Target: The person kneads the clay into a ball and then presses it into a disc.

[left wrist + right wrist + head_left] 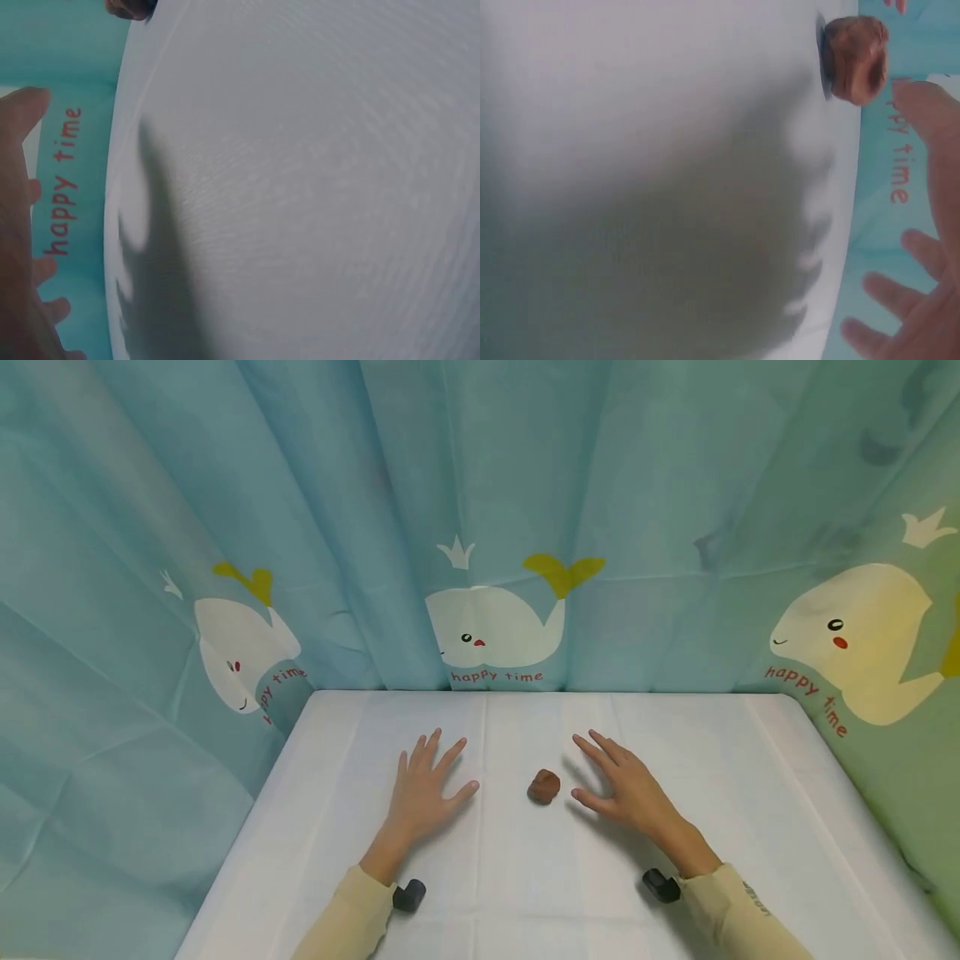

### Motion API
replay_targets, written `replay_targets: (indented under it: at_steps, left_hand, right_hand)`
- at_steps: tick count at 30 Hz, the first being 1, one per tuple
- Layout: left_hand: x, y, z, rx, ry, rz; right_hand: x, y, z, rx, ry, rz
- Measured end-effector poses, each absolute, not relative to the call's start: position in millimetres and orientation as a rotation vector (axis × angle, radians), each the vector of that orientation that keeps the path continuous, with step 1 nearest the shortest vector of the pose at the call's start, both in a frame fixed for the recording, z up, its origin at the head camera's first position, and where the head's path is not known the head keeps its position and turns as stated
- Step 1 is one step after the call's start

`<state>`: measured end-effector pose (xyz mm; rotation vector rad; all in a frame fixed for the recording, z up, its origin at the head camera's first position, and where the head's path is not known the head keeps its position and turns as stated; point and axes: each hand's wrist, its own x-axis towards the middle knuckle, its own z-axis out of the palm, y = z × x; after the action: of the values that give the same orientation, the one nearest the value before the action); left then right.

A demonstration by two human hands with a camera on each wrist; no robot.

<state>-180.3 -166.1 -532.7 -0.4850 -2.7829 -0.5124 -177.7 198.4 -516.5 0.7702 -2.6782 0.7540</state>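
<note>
1. Brown and lumpy, a small object [543, 786] lies on the white table [750, 793] in the head view, just off the thumb tip of the right hand [630, 787] and well clear of the left hand's [423, 789] thumb. Both hands lie palm down on the cloth, fingers straight and spread wide, holding nothing. I judge this a resting pose ahead of any grasp; picking the lump up would call for the right hand to slide a little toward its thumb side and close thumb and forefinger round it. A whale-print curtain [495, 527] hangs beyond the fingertips.

2. From the left wrist, the left hand [15, 225] shows only as a blurred edge, its fingers [52, 307] stretched out toward the curtain's red lettering. They grip nothing. The brown lump [129, 7] barely shows at the frame's top edge, apart from the hand.

3. From the right wrist, the lump [855, 58] sits on the cloth beyond the right hand [922, 300], close to one outstretched digit but not touching. The fingers [885, 289] are splayed and empty.
</note>
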Motion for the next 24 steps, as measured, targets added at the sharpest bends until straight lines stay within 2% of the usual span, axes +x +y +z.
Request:
replay_targets:
  at_steps: [14, 24]
  left_hand:
    - [-175, -162, -536, -0.552, -2.667, -0.804]
    - [-174, -157, -532, -0.562, -2.605, -1.004]
  right_hand:
    - [-173, 165, -512, 0.894, -2.722, 0.861]
    - [-176, 152, -517, 0.954, -2.690, 0.753]
